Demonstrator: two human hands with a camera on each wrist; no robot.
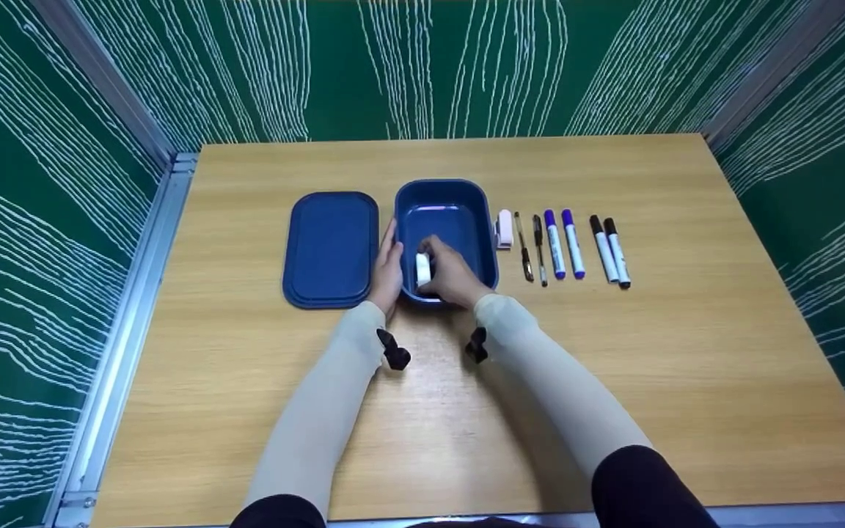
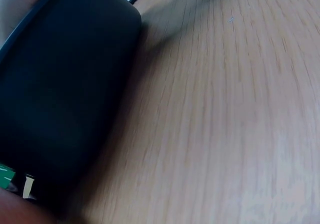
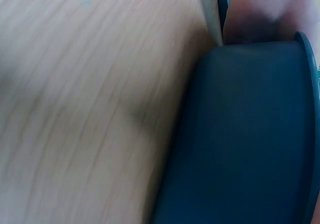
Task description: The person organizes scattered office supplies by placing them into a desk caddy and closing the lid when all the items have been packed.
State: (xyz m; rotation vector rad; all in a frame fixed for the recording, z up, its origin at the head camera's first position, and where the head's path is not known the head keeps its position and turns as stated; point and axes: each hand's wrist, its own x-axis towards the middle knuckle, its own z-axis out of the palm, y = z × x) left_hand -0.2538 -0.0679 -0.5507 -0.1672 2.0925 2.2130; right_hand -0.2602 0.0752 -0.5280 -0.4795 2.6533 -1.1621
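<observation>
A dark blue rectangular box (image 1: 452,213) sits uncovered at the middle of the table. My left hand (image 1: 387,273) rests along the box's left wall, its fingers fairly straight. Inside the box, toward its near end, my right hand (image 1: 458,277) grips a small white block (image 1: 422,270) between thumb and fingers. Left of the box lies its flat blue lid (image 1: 331,249). The box's outer wall (image 2: 60,83) fills the left side of the left wrist view, and the near wall (image 3: 245,134) shows large in the right wrist view; both hide the white block.
Right of the box stands a small pale pink stapler (image 1: 504,229). Beyond it lie two thin pens (image 1: 524,249), two purple-capped markers (image 1: 554,246) and two black-capped markers (image 1: 604,249) in a row. Green panels (image 1: 408,66) with white lines enclose the wooden table (image 1: 686,367).
</observation>
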